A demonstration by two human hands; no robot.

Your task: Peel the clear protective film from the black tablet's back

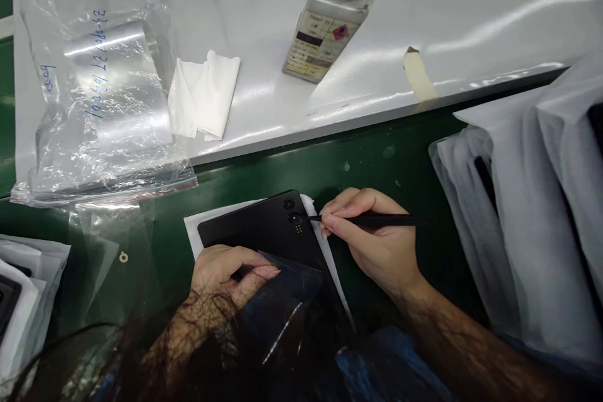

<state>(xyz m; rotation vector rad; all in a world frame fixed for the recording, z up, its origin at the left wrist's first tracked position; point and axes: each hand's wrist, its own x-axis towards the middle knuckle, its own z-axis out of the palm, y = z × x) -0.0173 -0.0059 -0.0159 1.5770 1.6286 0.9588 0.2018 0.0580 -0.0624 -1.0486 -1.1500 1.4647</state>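
A black tablet [254, 226] lies back side up on a white foam sleeve [192, 229], with two round camera lenses and several small gold contacts near its upper right corner. My right hand [381, 245] grips a pair of black tweezers [377, 220], whose tip is at the lower lens. Whether the tip touches the lens or holds anything is too small to tell. Over the tablet's lower part, my left hand [223, 267] pinches a clear plastic film [296, 279] between thumb and forefinger. Dark hair hides part of the left forearm and the tablet's near end.
On the white raised surface stand an ethanol bottle [332, 22], a folded white wipe [207, 97] and a zip bag [103, 94] holding rolled film. Sleeved devices [518, 201] are stacked at right, more [28, 289] at left. A small ring sticker [123, 257] sits on clear film.
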